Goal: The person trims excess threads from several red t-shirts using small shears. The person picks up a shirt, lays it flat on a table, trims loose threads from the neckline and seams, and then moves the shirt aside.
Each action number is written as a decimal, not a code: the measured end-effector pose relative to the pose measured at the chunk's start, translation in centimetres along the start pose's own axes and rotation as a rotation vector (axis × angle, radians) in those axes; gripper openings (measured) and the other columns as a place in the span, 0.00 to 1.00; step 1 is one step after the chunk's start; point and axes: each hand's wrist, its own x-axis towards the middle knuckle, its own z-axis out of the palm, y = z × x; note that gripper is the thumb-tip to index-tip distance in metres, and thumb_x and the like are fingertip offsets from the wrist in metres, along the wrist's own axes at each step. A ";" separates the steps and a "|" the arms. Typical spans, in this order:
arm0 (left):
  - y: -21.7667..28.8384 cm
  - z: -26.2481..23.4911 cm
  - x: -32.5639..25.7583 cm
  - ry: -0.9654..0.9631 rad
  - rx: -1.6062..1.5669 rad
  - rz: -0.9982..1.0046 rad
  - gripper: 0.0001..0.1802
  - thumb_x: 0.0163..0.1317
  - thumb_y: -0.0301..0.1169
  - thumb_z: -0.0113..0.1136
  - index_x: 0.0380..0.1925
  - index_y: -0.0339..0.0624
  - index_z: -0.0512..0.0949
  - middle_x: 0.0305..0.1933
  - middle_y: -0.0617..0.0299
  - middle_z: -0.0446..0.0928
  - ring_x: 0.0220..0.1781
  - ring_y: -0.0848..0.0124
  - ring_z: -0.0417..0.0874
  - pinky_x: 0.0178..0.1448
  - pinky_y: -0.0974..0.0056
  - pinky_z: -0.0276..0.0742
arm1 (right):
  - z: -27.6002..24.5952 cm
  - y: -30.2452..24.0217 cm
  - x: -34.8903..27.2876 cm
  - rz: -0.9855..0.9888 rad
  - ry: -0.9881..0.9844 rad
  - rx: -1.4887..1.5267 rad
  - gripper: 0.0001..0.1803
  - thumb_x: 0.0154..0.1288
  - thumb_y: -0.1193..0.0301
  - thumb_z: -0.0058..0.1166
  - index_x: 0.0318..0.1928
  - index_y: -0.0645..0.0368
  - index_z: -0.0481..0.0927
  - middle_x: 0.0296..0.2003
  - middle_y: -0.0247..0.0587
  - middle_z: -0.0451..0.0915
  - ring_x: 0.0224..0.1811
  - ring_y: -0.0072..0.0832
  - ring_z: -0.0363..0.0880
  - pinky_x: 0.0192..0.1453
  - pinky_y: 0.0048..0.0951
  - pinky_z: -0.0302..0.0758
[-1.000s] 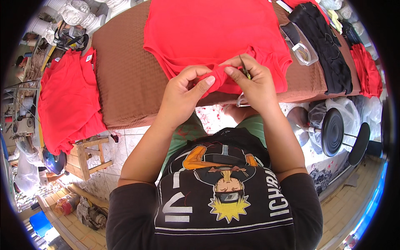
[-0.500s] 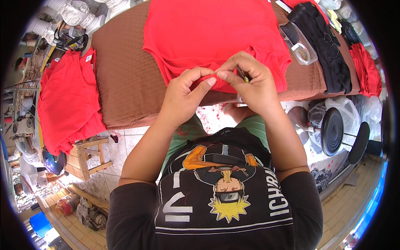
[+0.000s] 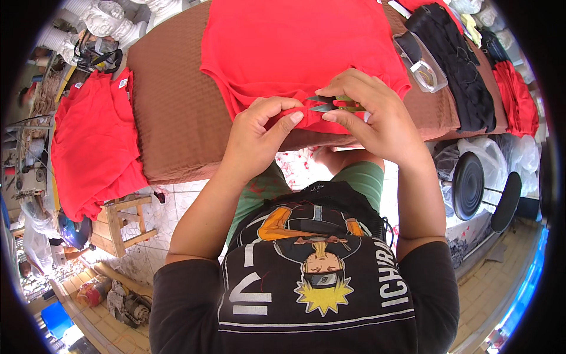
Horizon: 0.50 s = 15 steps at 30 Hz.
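Note:
A red sleeveless garment [image 3: 295, 47] lies spread on the brown-covered table [image 3: 171, 112], its near edge bunched toward me. My left hand [image 3: 262, 130] pinches a fold of that edge between thumb and forefinger. In my right hand [image 3: 377, 115] is a pair of thread snips [image 3: 339, 104] with dark pointed blades and yellow-green handles. The blades are spread apart, their tips pointing left, close to the pinched fold. Whether they touch the cloth or a thread I cannot tell.
More red garments [image 3: 94, 141] hang over the table's left end. To the right sit a clear plastic box [image 3: 421, 62], black clothing [image 3: 457, 71] and another red pile [image 3: 515, 97]. Below the table stand a wooden stool [image 3: 121, 227] at left and a round black seat [image 3: 469, 186] at right.
My right hand has let go of the cloth edge and shifted right. The snips, earlier tucked in its palm, now point at the fold with blades apart. My left hand keeps its pinch.

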 end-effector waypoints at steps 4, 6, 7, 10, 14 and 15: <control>0.2 -0.2 0.1 -0.015 0.069 0.075 0.09 0.65 0.29 0.60 0.42 0.36 0.80 0.41 0.63 0.78 0.43 0.77 0.77 0.48 0.71 0.72 | -0.3 0.5 0.4 -0.054 -0.070 -0.016 0.13 0.57 0.72 0.62 0.44 0.59 0.81 0.35 0.34 0.79 0.36 0.29 0.78 0.57 0.34 0.66; 0.3 -0.3 0.1 -0.028 0.074 0.067 0.09 0.65 0.29 0.60 0.42 0.36 0.80 0.40 0.62 0.78 0.43 0.76 0.77 0.49 0.70 0.72 | -0.2 1.0 0.4 -0.073 -0.074 0.015 0.12 0.58 0.72 0.61 0.44 0.58 0.81 0.36 0.34 0.79 0.36 0.29 0.78 0.62 0.38 0.61; 0.3 -0.3 0.0 -0.026 0.075 0.072 0.09 0.65 0.29 0.60 0.42 0.36 0.80 0.40 0.62 0.78 0.43 0.76 0.77 0.49 0.70 0.72 | -0.1 1.1 0.5 -0.079 -0.080 0.001 0.12 0.58 0.70 0.61 0.43 0.56 0.81 0.36 0.34 0.80 0.39 0.30 0.78 0.62 0.38 0.62; 0.3 -0.3 0.0 -0.022 0.083 0.087 0.09 0.65 0.29 0.60 0.41 0.37 0.80 0.40 0.62 0.78 0.43 0.76 0.77 0.49 0.70 0.72 | 0.0 1.3 0.6 -0.096 -0.094 -0.021 0.12 0.58 0.67 0.61 0.42 0.53 0.81 0.38 0.32 0.80 0.44 0.31 0.78 0.62 0.40 0.62; 0.4 -0.4 0.1 -0.031 0.107 0.090 0.09 0.65 0.29 0.60 0.41 0.37 0.80 0.40 0.62 0.78 0.43 0.76 0.77 0.50 0.69 0.71 | -0.2 1.5 0.7 -0.086 -0.098 0.019 0.11 0.58 0.68 0.62 0.42 0.53 0.81 0.37 0.32 0.80 0.43 0.30 0.78 0.62 0.40 0.62; 0.5 -0.4 0.1 -0.034 0.116 0.086 0.09 0.65 0.29 0.60 0.41 0.37 0.81 0.40 0.62 0.78 0.43 0.76 0.77 0.50 0.69 0.71 | -0.3 1.6 0.6 -0.079 -0.095 0.033 0.11 0.58 0.69 0.62 0.42 0.53 0.81 0.36 0.32 0.80 0.42 0.30 0.78 0.62 0.40 0.62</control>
